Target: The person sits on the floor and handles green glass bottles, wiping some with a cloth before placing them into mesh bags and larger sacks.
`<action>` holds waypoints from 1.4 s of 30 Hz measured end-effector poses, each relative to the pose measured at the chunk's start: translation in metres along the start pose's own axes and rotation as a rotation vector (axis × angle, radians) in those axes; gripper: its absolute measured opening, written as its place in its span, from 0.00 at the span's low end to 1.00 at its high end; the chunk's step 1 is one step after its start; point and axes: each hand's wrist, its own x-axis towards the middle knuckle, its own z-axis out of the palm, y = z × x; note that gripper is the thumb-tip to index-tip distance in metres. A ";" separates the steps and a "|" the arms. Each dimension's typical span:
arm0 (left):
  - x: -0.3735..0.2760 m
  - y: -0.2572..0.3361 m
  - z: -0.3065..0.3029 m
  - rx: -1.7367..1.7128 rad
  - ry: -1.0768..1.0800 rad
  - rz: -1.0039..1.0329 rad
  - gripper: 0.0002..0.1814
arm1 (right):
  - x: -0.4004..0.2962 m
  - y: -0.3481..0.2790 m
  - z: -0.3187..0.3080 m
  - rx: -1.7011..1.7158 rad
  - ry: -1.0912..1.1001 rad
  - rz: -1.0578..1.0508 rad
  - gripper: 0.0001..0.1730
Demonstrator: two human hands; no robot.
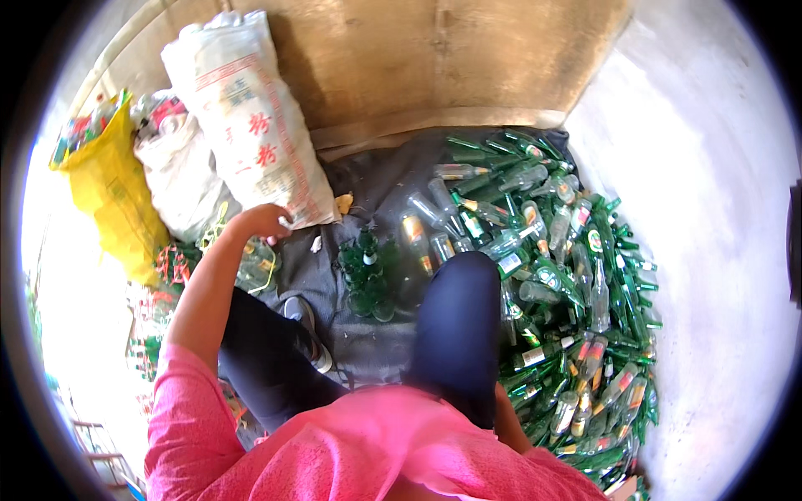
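My left hand (268, 223) is stretched forward, its fingers partly curled, at the lower end of a printed white woven sack (260, 125). Whether the fingers touch the sack or hold anything is unclear. Just below the hand sits a group of glass bottles (255, 266) with pale yellow-green strapping around it. A cluster of green glass bottles (366, 275) stands upright, packed close, on the dark ground sheet (369, 341) between my legs. My right hand is out of view; only the forearm shows beside my right knee, near the heap of loose bottles (551, 282).
A yellow sack (116, 194) and another white sack (182, 169), filled with mixed empties, lean at the left. Bundles with red strapping (172, 266) stand below them. A brown panel (438, 62) closes the back, and a pale wall (695, 250) bounds the heap at right.
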 end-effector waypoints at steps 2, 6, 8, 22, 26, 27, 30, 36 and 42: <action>-0.001 0.014 -0.003 0.024 0.051 0.051 0.23 | -0.015 -0.012 -0.005 0.084 0.016 0.102 0.35; -0.010 0.025 -0.006 -0.009 0.286 0.250 0.19 | -0.066 -0.083 -0.008 0.239 -0.100 -0.047 0.31; -0.003 0.041 -0.014 0.155 0.484 0.389 0.18 | -0.079 -0.123 -0.002 0.212 -0.058 -0.290 0.28; -0.133 0.258 0.076 -1.246 -0.367 1.073 0.56 | -0.106 -0.318 0.339 0.094 -0.994 -0.340 0.39; -0.104 0.225 0.089 -1.380 -0.027 0.948 0.34 | -0.072 -0.247 0.364 0.068 -0.878 -0.093 0.28; -0.098 0.218 0.092 -1.263 0.159 0.912 0.32 | -0.054 -0.242 0.361 -0.032 -0.792 -0.128 0.27; -0.094 0.210 0.109 -1.101 0.353 0.748 0.31 | 0.007 -0.227 0.337 -0.205 -0.510 -0.288 0.17; -0.110 0.241 0.126 -0.332 0.559 0.376 0.46 | -0.036 -0.276 0.338 0.322 -0.670 -0.617 0.28; -0.090 0.235 0.206 -0.124 0.534 0.402 0.44 | -0.008 -0.260 0.340 0.305 -0.205 -0.619 0.10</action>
